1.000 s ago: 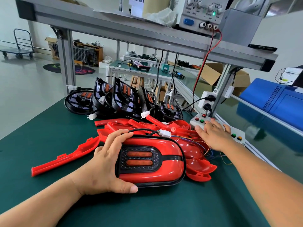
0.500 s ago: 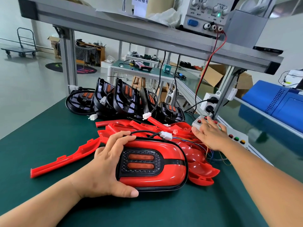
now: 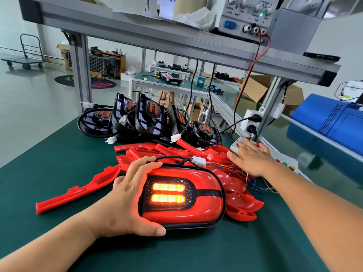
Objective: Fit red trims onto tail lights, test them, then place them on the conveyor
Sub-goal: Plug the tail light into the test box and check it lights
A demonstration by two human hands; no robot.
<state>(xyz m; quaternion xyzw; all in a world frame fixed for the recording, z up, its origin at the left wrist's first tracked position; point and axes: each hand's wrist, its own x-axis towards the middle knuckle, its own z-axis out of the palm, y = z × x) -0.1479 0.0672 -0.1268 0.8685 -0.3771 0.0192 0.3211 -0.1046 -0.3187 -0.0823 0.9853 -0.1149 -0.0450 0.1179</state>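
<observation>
The lit tail light (image 3: 206,213) is gripped on the desk (image 3: 59,163) by the left hand (image 3: 125,195); the button box (image 3: 284,165) is touched by the flat right hand (image 3: 249,158).

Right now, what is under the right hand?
A white button box lies under the right hand; coloured buttons show beside the wrist. Whatever the fingers press is covered.
</observation>
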